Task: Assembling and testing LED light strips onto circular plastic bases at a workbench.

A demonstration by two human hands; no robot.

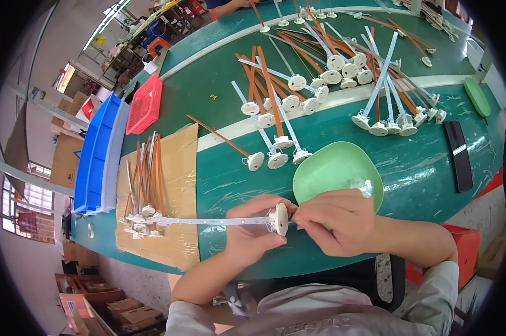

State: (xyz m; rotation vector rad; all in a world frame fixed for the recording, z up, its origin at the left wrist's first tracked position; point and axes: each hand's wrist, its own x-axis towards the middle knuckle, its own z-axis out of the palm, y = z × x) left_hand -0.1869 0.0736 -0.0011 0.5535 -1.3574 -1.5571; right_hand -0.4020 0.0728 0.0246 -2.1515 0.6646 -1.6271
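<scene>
My left hand is closed around the end of an LED strip, holding it by the round white base. The pale strip stretches level to the left from that base, with small yellowish chips along it and thin wires by the disc. My right hand is pinched just right of the disc's flat face. Whatever its fingertips hold is too small or hidden to make out. Just beyond both hands stands a light green bowl, its rim partly behind the right hand.
Finished-looking strips with white discs lie across the green table, more heaped farther back. A cardboard sheet at left bears another bundle. Around it are a blue bin, a red basket, and at right a black phone-like slab.
</scene>
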